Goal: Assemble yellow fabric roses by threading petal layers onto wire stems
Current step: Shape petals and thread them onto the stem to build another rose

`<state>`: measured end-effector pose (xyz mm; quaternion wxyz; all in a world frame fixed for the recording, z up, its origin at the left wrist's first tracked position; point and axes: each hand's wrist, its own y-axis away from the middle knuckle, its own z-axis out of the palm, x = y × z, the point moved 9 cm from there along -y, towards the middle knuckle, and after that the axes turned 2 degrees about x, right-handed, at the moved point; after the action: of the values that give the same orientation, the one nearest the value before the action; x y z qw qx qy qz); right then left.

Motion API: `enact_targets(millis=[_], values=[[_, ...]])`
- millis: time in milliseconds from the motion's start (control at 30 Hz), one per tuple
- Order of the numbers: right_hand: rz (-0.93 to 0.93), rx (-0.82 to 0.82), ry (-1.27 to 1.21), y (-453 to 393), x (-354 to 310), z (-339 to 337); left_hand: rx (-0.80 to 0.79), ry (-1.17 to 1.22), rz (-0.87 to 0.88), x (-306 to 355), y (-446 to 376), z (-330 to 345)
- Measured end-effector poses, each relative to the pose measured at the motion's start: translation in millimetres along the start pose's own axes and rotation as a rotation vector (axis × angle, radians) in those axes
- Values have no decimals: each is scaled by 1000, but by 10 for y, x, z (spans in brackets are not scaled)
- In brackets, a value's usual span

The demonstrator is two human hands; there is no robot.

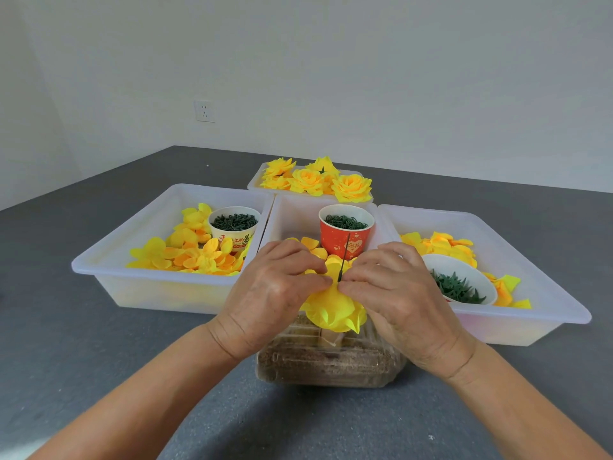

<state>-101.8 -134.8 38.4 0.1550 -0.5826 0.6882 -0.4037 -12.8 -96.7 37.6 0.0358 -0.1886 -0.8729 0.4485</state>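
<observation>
Both hands, L (275,287) & R (394,287), pinching yellow fabric petal layer (335,310) round thin dark wire stem (344,257). Risk: off-centre push tears fabric or bends wire.

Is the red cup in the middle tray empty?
No: the red cup in the middle tray holds a heap of small dark green rings up near its rim.

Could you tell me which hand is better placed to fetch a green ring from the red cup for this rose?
Probably the right hand: the red cup stands just beyond its fingertips, slightly to its side of the wire stem. The left hand could keep pinching the petal layers.
</observation>
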Motion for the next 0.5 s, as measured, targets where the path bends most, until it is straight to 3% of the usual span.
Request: enact_targets(millis=[167, 300, 500], values=[[107, -121, -127, -10, 35, 20, -91, 89, -11, -16, -29, 53], [447, -145, -408, 21, 241, 117, -204, 270, -128, -98, -37, 102], [912, -143, -678, 143, 483, 303, -191, 486, -398, -241, -108, 210]])
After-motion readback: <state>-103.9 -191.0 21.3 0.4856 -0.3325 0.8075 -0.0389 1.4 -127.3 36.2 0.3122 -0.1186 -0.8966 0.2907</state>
